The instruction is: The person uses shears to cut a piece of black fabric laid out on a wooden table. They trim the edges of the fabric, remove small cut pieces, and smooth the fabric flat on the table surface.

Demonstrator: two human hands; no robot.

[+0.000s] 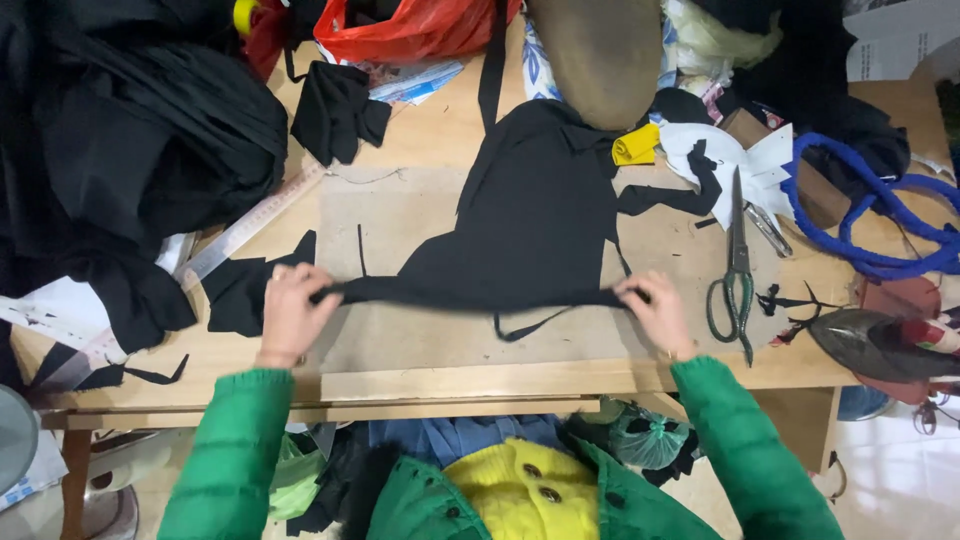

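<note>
Both hands are pulling the near edge of the black fabric piece point(530, 220) taut across the brown board point(400, 340) on the table point(440, 130): the left hand point(290, 312) is pinching its 9 o'clock end, the right hand point(655, 308) its 3 o'clock end. The cloth is looking already cut, with black scraps point(240, 295) lying at 9 o'clock. Scissors point(735, 275) are resting unused at 3 o'clock, beyond the right hand.
</note>
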